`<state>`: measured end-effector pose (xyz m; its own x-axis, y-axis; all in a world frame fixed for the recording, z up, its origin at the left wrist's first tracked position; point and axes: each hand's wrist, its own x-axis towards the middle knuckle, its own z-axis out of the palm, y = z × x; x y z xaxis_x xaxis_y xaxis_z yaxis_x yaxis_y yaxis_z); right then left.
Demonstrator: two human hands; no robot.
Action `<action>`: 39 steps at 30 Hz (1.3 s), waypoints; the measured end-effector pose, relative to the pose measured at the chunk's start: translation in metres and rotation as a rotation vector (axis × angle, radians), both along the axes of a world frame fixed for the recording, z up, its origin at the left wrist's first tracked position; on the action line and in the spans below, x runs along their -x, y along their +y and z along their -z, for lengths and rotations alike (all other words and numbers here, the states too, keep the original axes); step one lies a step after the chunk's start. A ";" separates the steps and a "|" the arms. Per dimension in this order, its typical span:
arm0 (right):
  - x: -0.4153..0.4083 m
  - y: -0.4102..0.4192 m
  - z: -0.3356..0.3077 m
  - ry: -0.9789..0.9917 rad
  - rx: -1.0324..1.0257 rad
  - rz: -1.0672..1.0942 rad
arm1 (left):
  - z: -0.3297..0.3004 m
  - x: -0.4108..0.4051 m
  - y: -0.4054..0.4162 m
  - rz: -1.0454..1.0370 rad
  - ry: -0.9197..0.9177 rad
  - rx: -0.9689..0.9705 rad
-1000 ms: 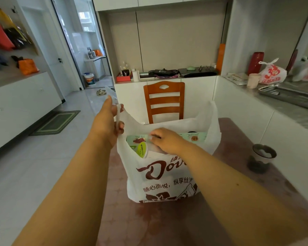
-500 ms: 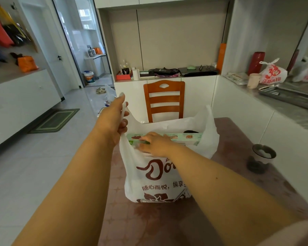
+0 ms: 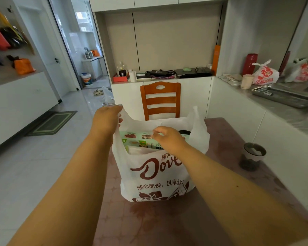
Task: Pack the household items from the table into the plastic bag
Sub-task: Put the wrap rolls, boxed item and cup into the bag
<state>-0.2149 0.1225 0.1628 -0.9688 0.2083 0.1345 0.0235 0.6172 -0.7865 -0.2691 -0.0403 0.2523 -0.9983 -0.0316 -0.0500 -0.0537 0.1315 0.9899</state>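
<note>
view: head cam, single, wide-angle
faces: fwd + down, over bench (image 3: 220, 139)
range: close, arm's reach
far end: chair (image 3: 160, 100)

"Dove" and "随心而悦" on plastic bag (image 3: 155, 176)

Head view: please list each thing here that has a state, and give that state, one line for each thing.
plastic bag: upright on the table, mouth open, partly filled
green box: inside the bag, top edge showing
left hand: closed on the bag's left handle
right hand: at the bag mouth, fingers pinched; on what, unclear
dark cup: upright on the table, apart from the bag
wooden chair: empty, behind the table
</note>
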 end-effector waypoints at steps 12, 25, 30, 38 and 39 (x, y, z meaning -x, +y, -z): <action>-0.035 0.025 -0.025 0.180 0.109 0.139 | -0.003 -0.068 0.043 0.149 0.333 0.046; -0.097 0.138 0.016 0.158 0.122 0.573 | 0.075 -0.113 0.170 0.491 -0.055 0.069; -0.110 0.207 0.058 -0.045 0.091 0.711 | 0.105 -0.111 0.222 0.553 -0.150 0.077; -0.096 0.271 0.130 -0.444 0.051 0.757 | 0.134 -0.095 0.261 0.574 -0.180 0.065; -0.095 0.271 0.133 -0.437 0.086 0.782 | 0.135 -0.094 0.261 0.579 -0.174 0.072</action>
